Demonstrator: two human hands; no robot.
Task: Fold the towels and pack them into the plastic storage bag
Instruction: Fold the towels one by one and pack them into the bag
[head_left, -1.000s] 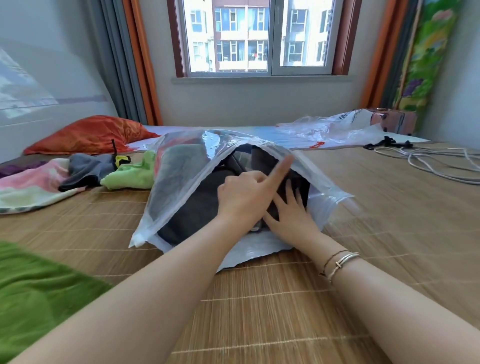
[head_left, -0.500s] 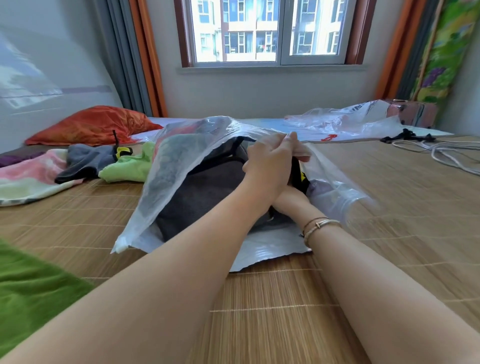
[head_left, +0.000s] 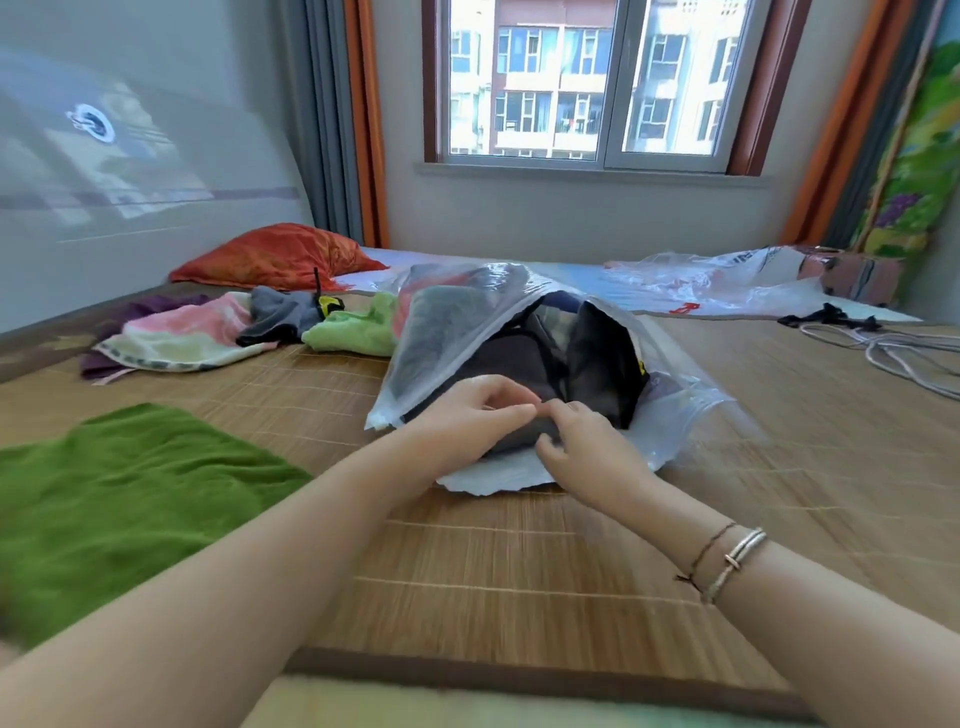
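A green towel (head_left: 119, 499) is seen spread flat on the bamboo mat (head_left: 519, 561), nearest, at left. At the mouth of the plastic storage bag (head_left: 441, 332), mid-mat, the left hand (head_left: 467, 415) and right hand (head_left: 592, 447) are held fingertip to fingertip, fingers curled on the dark grey towel (head_left: 498, 374) packed inside. Left of the bag, a light green towel (head_left: 358, 332) and a pink towel (head_left: 182, 332) are heaped. Farther back lie an orange pillow (head_left: 275, 254) and loose plastic sheeting (head_left: 717, 286).

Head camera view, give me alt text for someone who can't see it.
Both hands, left hand and right hand, meet at the mouth of a clear plastic storage bag stuffed with dark folded towels, on a woven bamboo mat. A dark green towel lies left.
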